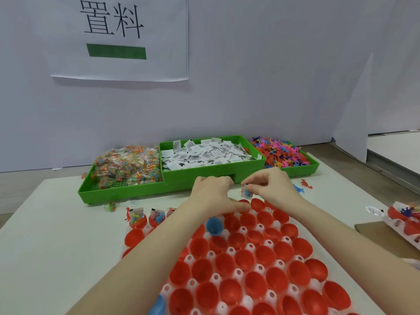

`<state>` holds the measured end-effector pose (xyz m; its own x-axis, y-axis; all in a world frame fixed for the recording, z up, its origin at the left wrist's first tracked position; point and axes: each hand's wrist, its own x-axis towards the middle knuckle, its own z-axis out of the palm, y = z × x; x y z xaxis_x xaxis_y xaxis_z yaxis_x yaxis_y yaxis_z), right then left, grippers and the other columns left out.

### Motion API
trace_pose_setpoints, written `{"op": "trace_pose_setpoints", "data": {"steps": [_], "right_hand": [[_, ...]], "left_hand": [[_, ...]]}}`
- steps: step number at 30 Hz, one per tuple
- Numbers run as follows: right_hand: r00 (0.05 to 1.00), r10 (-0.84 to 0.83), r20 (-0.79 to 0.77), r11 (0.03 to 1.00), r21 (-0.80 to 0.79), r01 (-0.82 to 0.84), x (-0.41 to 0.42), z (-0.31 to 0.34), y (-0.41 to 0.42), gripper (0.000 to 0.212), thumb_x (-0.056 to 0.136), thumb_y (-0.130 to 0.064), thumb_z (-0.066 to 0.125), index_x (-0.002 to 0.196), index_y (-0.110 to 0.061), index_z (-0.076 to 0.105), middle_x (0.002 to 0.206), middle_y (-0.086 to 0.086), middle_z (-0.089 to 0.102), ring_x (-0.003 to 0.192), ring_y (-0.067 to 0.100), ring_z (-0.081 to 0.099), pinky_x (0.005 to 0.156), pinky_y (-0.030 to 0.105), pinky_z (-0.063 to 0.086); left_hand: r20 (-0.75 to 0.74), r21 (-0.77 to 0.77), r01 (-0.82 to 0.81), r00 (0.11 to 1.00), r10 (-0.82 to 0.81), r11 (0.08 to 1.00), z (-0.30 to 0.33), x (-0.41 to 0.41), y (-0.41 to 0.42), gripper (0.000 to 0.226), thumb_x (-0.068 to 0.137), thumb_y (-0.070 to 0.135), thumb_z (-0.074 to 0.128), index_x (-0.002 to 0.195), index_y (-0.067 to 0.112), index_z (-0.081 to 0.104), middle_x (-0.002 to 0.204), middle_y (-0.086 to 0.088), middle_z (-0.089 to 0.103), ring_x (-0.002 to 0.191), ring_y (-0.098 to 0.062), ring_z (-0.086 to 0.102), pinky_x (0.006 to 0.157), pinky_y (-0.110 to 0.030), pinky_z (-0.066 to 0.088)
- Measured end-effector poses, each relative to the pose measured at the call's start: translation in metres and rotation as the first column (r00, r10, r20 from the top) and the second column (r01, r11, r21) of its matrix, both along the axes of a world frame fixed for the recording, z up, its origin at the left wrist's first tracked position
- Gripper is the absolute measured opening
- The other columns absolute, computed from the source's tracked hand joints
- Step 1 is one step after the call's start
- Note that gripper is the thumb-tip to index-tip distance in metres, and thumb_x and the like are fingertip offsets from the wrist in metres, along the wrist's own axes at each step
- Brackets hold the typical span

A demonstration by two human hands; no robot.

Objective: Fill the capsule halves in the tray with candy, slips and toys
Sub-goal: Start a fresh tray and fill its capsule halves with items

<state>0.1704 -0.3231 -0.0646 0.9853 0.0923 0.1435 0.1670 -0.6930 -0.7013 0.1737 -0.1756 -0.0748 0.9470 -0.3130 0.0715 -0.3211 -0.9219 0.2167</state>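
A white tray [238, 272] full of red capsule halves [244, 259] lies in front of me. One blue half [214, 225] stands among them. A few halves at the far left [137, 218] hold candy, a slip and a toy. My right hand [270, 185] pinches a small candy packet [246, 192] above the tray's far row. My left hand [212, 193] hovers beside it with curled fingers, thumb near the far halves; whether it holds anything is hidden.
Behind the tray stands a green bin [181, 181] in three parts: candy packets [127, 165] left, paper slips [204, 153] middle, coloured toy figures [281, 153] right. Loose toys [306, 184] lie on the table. Cardboard with red capsules [402, 214] sits at the right edge.
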Motion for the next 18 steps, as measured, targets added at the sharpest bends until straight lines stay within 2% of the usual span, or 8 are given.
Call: {"op": "trace_pose_setpoints", "data": {"steps": [4, 10, 13, 15, 18], "right_hand": [[0.999, 0.050, 0.014, 0.999, 0.021, -0.050, 0.002, -0.005, -0.004, 0.013, 0.080, -0.005, 0.068, 0.090, -0.011, 0.073, 0.080, 0.001, 0.070, 0.068, 0.000, 0.060, 0.063, 0.006, 0.045], [0.988, 0.142, 0.054, 0.990, 0.001, -0.142, -0.001, -0.012, -0.003, 0.014, 0.077, 0.000, 0.069, 0.088, -0.008, 0.074, 0.074, -0.004, 0.066, 0.063, -0.009, 0.055, 0.061, 0.001, 0.042], [0.982, 0.172, 0.078, 0.984, -0.059, -0.167, -0.001, -0.015, -0.002, 0.015, 0.073, 0.000, 0.071, 0.083, -0.010, 0.075, 0.078, 0.000, 0.069, 0.064, 0.002, 0.058, 0.061, 0.005, 0.042], [0.973, 0.207, 0.098, 0.973, -0.129, -0.194, -0.002, -0.016, -0.001, 0.017, 0.070, 0.001, 0.071, 0.081, -0.011, 0.076, 0.080, 0.004, 0.068, 0.069, 0.013, 0.059, 0.063, 0.015, 0.043], [0.954, 0.272, 0.124, 0.918, -0.333, -0.218, -0.001, -0.016, 0.003, 0.022, 0.072, -0.003, 0.068, 0.083, -0.019, 0.077, 0.081, 0.003, 0.068, 0.076, 0.015, 0.056, 0.065, 0.023, 0.040]], "left_hand": [[-0.058, -0.042, 0.078, 0.995, -0.081, 0.996, -0.007, 0.006, -0.007, 0.068, 0.074, 0.062, 0.061, 0.128, 0.022, 0.048, 0.114, 0.009, 0.063, 0.110, -0.014, 0.055, 0.094, -0.032, 0.028], [-0.027, -0.120, 0.083, 0.996, -0.087, 0.989, -0.013, 0.009, -0.011, 0.051, 0.072, 0.056, 0.068, 0.110, 0.024, 0.056, 0.101, 0.006, 0.065, 0.100, -0.017, 0.057, 0.080, -0.031, 0.032], [0.000, -0.154, 0.089, 0.996, -0.090, 0.984, -0.016, 0.010, -0.011, 0.052, 0.071, 0.053, 0.070, 0.112, 0.024, 0.057, 0.100, 0.005, 0.067, 0.101, -0.018, 0.058, 0.082, -0.032, 0.033], [-0.007, -0.171, 0.086, 0.996, -0.089, 0.981, -0.017, 0.010, -0.011, 0.057, 0.070, 0.052, 0.071, 0.117, 0.023, 0.055, 0.102, 0.005, 0.067, 0.102, -0.018, 0.058, 0.085, -0.032, 0.033], [-0.004, -0.153, 0.093, 0.995, -0.095, 0.984, -0.017, 0.010, -0.009, 0.052, 0.071, 0.053, 0.070, 0.111, 0.023, 0.056, 0.099, 0.005, 0.065, 0.100, -0.018, 0.057, 0.080, -0.031, 0.031]]}}
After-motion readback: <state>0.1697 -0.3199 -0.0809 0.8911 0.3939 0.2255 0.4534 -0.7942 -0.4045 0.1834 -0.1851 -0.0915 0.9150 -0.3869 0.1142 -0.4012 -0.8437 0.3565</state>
